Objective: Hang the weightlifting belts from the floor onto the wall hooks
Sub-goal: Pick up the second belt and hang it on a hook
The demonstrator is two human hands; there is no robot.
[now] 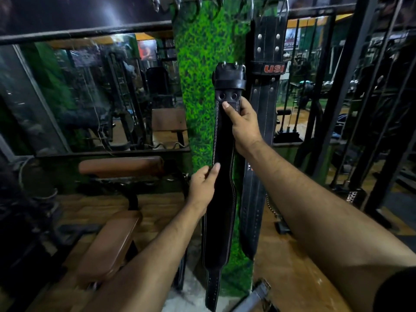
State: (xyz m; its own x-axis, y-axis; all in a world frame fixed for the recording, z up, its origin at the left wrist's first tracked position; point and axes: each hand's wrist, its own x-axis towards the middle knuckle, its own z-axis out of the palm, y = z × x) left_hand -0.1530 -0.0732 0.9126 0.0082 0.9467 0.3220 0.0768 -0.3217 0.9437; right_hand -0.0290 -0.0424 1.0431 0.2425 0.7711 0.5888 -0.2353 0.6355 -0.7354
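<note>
A black leather weightlifting belt with white stitching hangs upright in front of the green grass-covered pillar, buckle end up. My right hand grips it just under the buckle, thumb pressed on the front. My left hand pinches its left edge lower down. A second black belt marked USI hangs from a metal hook at the pillar's top right. Several more hooks line the top edge, well above the held belt's buckle.
Brown padded benches stand at the lower left on the wooden floor. Mirrors flank the pillar. A black metal rack rises at the right. A metal-buckled strap lies on the floor near the pillar base.
</note>
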